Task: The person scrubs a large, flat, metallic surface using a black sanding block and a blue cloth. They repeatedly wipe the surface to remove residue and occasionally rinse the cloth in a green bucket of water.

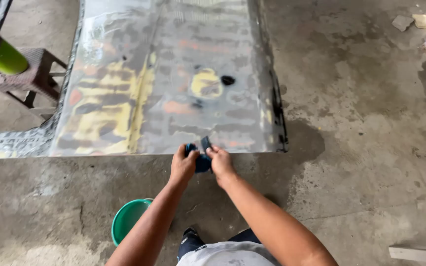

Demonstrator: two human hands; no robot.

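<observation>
Hands (202,165) half-hiding blue pad (203,162)

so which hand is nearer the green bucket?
Left. The left hand is right above the green bucket, up at the panel's edge; the right hand sits farther right, beyond the left.

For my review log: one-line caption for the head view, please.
Both hands, left hand and right hand, grip a dark blue pad at a sanded metal panel's edge.
</observation>
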